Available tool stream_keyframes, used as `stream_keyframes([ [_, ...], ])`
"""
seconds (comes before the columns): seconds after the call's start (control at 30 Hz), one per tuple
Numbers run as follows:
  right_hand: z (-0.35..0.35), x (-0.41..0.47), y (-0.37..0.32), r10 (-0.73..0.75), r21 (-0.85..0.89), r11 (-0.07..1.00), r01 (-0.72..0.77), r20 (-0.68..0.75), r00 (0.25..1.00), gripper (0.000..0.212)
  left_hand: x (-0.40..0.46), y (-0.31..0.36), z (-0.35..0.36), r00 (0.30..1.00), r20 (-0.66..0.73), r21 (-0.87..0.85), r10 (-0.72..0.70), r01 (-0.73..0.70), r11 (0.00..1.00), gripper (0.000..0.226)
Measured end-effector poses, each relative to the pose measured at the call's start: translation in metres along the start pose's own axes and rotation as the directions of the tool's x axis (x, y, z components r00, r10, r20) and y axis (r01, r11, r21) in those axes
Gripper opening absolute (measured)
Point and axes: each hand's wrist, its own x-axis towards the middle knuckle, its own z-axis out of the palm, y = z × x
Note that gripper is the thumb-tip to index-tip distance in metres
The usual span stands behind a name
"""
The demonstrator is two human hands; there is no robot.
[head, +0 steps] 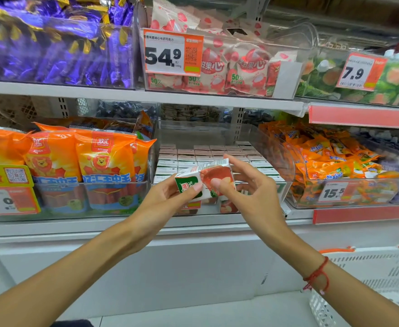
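Note:
A small white carton (209, 178) with red fruit and a green label is held tilted in front of a shelf bin. My left hand (170, 197) grips its left end with thumb and fingers. My right hand (248, 185) pinches its right side, thumb on the front face and a finger over the top, the other fingers spread loosely. Behind it, rows of matching cartons (207, 154) stand upright in a clear bin (287, 190) on the lower shelf.
Orange sausage packs (104, 159) fill the bin to the left, orange snack packs (328, 159) the bin to the right. Purple sweets (59, 48) and pink sweets (238, 67) sit on the upper shelf. A white basket (380, 279) is at lower right.

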Motion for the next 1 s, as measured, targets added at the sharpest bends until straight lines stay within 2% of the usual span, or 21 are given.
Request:
stream_keyframes([
  [0.1,-0.004,0.009,0.013,0.012,-0.086,0.996,-0.008,0.053,0.998,0.059,0.006,0.005,0.002,0.988,-0.110,0.124,0.107,-0.093,0.988,0.041],
  [0.17,-0.012,0.017,0.030,0.046,-0.276,0.961,-0.021,0.087,0.995,0.057,0.017,0.011,0.003,0.956,-0.200,0.223,0.213,-0.168,0.960,0.028],
  [0.23,-0.023,0.022,0.049,0.067,-0.517,0.856,-0.001,0.110,0.992,0.055,0.033,0.016,0.005,0.920,-0.241,0.361,0.308,-0.210,0.908,0.025],
  [0.3,-0.030,0.023,0.063,0.046,-0.661,0.746,0.078,0.167,0.985,0.049,0.050,0.018,0.009,0.909,-0.225,0.506,0.351,-0.200,0.839,0.032],
  [0.37,-0.034,0.023,0.073,-0.001,-0.722,0.665,0.189,0.252,0.968,0.042,0.063,0.016,0.013,0.916,-0.175,0.641,0.362,-0.174,0.748,0.038],
  [0.43,-0.037,0.023,0.076,-0.037,-0.731,0.637,0.244,0.288,0.957,0.040,0.071,0.015,0.015,0.923,-0.105,0.767,0.371,-0.162,0.621,0.042],
  [0.53,-0.039,0.024,0.077,-0.056,-0.742,0.615,0.268,0.298,0.953,0.042,0.076,0.022,0.009,0.920,0.000,0.835,0.393,-0.216,0.506,0.048],
  [0.6,-0.040,0.024,0.078,-0.054,-0.748,0.601,0.281,0.312,0.948,0.044,0.077,0.033,0.004,0.928,0.070,0.883,0.366,-0.228,0.411,0.053],
  [0.7,-0.040,0.023,0.077,-0.044,-0.758,0.588,0.282,0.317,0.947,0.047,0.081,0.049,0.004,0.968,0.125,0.939,0.217,-0.186,0.290,0.052],
  [0.77,-0.041,0.024,0.077,-0.042,-0.758,0.587,0.283,0.320,0.946,0.048,0.085,0.054,0.007,0.979,0.152,0.948,0.135,-0.183,0.260,0.048],
  [0.9,-0.041,0.022,0.078,-0.050,-0.758,0.580,0.299,0.333,0.942,0.051,0.096,0.051,0.014,0.970,0.243,0.926,0.025,-0.239,0.292,0.047],
  [1.0,-0.041,0.022,0.080,-0.064,-0.753,0.580,0.309,0.336,0.940,0.052,0.101,0.030,0.018,0.961,0.267,0.945,-0.075,-0.246,0.218,0.049],
])
